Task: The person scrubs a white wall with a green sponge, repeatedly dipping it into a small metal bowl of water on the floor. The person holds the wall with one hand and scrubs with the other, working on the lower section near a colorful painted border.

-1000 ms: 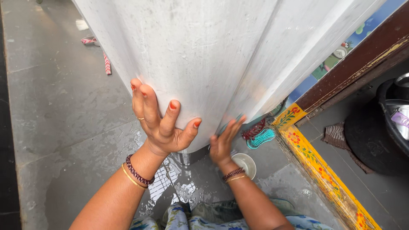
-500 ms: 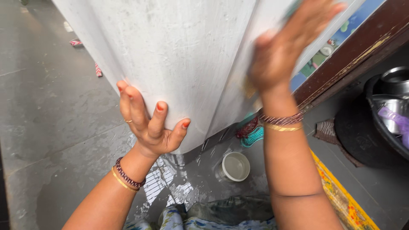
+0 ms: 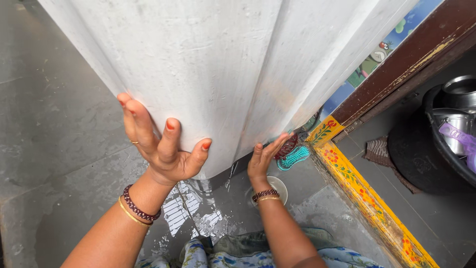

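A large white fluted pillar (image 3: 233,69) fills the upper middle of the head view. My left hand (image 3: 161,144) presses flat against its lower left face, fingers spread, nails painted orange-red, bangles on the wrist. My right hand (image 3: 265,156) lies with fingers together against the pillar's lower right edge near its base. It may hold a small scrubber, but I cannot make one out. A small white bowl (image 3: 277,187) sits on the wet floor just under the right wrist.
A wet grey stone floor (image 3: 64,149) spreads to the left, with a drain grate (image 3: 181,208) below. A teal brush (image 3: 293,158) and a dark red scrubber (image 3: 286,147) lie by the painted yellow threshold (image 3: 364,198). Black tub with steel vessels (image 3: 446,134) at right.
My right hand came down from high on the pillar's right face to its base, after having swept up from there. My left hand stayed pressed in place.
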